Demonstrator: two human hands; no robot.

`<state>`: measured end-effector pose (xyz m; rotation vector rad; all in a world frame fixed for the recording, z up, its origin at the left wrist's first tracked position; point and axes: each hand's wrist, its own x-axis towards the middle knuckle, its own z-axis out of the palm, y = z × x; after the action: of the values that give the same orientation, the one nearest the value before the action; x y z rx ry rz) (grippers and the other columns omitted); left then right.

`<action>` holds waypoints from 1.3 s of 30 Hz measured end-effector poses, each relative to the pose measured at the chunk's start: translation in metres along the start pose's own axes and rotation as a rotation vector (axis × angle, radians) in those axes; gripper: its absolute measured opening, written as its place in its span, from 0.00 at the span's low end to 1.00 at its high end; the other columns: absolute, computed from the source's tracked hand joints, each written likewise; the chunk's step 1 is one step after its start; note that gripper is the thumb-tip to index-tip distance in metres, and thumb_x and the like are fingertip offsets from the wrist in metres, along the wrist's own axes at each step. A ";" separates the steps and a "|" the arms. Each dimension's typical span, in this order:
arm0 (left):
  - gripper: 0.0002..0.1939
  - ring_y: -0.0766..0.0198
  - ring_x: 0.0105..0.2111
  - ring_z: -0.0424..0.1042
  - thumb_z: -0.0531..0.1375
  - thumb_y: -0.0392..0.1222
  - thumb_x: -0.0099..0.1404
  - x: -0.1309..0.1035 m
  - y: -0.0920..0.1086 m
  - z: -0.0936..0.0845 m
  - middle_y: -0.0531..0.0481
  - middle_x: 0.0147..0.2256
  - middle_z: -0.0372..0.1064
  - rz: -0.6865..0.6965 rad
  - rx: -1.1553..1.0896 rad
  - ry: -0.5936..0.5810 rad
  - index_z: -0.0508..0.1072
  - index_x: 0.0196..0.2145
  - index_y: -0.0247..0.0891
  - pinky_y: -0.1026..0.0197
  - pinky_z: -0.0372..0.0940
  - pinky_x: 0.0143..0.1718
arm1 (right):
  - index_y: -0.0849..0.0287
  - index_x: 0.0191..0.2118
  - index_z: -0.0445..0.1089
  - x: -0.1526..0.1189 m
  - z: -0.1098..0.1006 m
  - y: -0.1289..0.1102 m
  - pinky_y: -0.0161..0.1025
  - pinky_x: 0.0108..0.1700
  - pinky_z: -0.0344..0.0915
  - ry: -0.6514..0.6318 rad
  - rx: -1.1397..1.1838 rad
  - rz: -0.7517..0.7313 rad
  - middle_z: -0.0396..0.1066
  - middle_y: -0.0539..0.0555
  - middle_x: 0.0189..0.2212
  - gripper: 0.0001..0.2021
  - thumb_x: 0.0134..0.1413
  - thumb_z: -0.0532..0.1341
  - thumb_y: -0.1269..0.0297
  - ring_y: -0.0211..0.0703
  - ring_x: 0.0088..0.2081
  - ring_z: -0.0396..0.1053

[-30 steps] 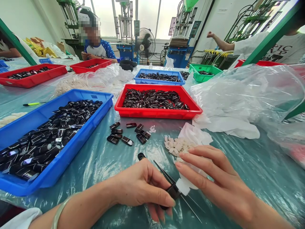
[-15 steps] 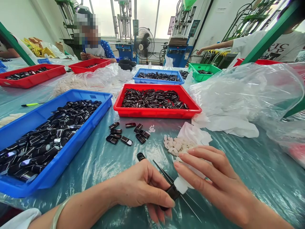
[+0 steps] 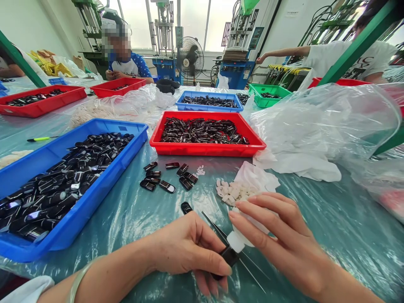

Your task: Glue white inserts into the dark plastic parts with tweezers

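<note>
My left hand (image 3: 192,248) is closed, with thumb and fingers pinching a small glossy black plastic piece (image 3: 229,255). My right hand (image 3: 284,240) curls around a small white squeeze bottle (image 3: 252,225), whose white tip end (image 3: 235,241) meets the black piece. Thin metal tweezers (image 3: 214,225) cross between the two hands, pointing down to the right; which hand holds them I cannot tell. Another black piece (image 3: 186,207) lies just beyond my left knuckles. Past the bottle is a pile of small off-white pads (image 3: 232,191) beside a crumpled white sheet (image 3: 257,177).
A blue tray (image 3: 78,219) of black pieces stands at left, a red tray (image 3: 208,150) of them ahead. Several loose black pieces (image 3: 167,186) lie between. Clear plastic bags (image 3: 303,126) bulge at right. Across the table sits a person (image 3: 126,63); another person (image 3: 334,61) reaches out at right.
My hands, the bottle and the black piece hold nearly the same position. At the back right, the other person's arm and body have shifted.
</note>
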<state>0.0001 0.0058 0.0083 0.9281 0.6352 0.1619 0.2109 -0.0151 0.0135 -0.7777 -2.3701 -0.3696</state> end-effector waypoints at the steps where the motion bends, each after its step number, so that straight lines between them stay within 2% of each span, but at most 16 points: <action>1: 0.06 0.72 0.20 0.68 0.62 0.37 0.52 0.000 0.000 0.000 0.50 0.23 0.70 0.001 0.001 -0.005 0.75 0.23 0.29 0.72 0.65 0.20 | 0.65 0.47 0.67 0.000 0.001 0.000 0.54 0.51 0.55 -0.002 0.000 0.004 0.66 0.60 0.44 0.14 0.58 0.50 0.77 0.52 0.49 0.58; 8: 0.05 0.73 0.20 0.68 0.61 0.35 0.52 -0.002 0.003 0.001 0.50 0.23 0.70 0.001 0.002 -0.007 0.75 0.24 0.30 0.73 0.65 0.20 | 0.63 0.46 0.67 0.001 0.002 -0.001 0.50 0.49 0.59 0.015 0.051 0.063 0.66 0.59 0.43 0.13 0.58 0.50 0.78 0.50 0.48 0.58; 21: 0.05 0.73 0.20 0.68 0.61 0.35 0.53 -0.004 0.005 0.001 0.50 0.23 0.70 0.017 -0.026 -0.007 0.76 0.25 0.30 0.73 0.65 0.21 | 0.59 0.48 0.65 -0.002 -0.002 0.008 0.46 0.48 0.62 -0.087 0.176 0.068 0.65 0.58 0.44 0.14 0.60 0.49 0.76 0.48 0.49 0.57; 27: 0.07 0.71 0.22 0.69 0.64 0.37 0.50 -0.003 0.005 0.001 0.50 0.22 0.70 0.052 -0.008 0.054 0.77 0.27 0.30 0.71 0.66 0.24 | 0.56 0.48 0.63 0.001 0.003 0.013 0.47 0.47 0.62 -0.050 0.177 0.156 0.68 0.56 0.42 0.19 0.53 0.52 0.81 0.48 0.47 0.61; 30: 0.08 0.71 0.23 0.69 0.65 0.37 0.48 -0.002 0.005 0.001 0.50 0.23 0.70 0.085 0.009 0.110 0.78 0.29 0.31 0.69 0.66 0.27 | 0.55 0.49 0.62 0.003 0.005 0.016 0.44 0.44 0.64 -0.009 0.169 0.282 0.69 0.55 0.41 0.18 0.53 0.55 0.77 0.46 0.45 0.65; 34: 0.10 0.74 0.21 0.63 0.66 0.35 0.46 -0.001 0.004 0.001 0.51 0.22 0.69 0.156 0.058 0.168 0.78 0.30 0.32 0.71 0.61 0.25 | 0.54 0.44 0.65 0.001 0.003 0.017 0.40 0.40 0.66 0.011 0.212 0.643 0.72 0.53 0.39 0.13 0.50 0.61 0.64 0.45 0.39 0.70; 39: 0.12 0.69 0.27 0.65 0.66 0.34 0.46 0.001 0.003 0.001 0.47 0.27 0.71 0.332 0.259 0.256 0.79 0.32 0.33 0.68 0.60 0.28 | 0.54 0.40 0.69 -0.019 -0.009 0.028 0.42 0.41 0.66 0.005 0.249 0.982 0.74 0.53 0.38 0.18 0.41 0.64 0.52 0.49 0.39 0.71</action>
<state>0.0016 0.0068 0.0105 1.2737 0.7459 0.5102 0.2442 -0.0054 0.0100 -1.6451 -1.6950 0.3272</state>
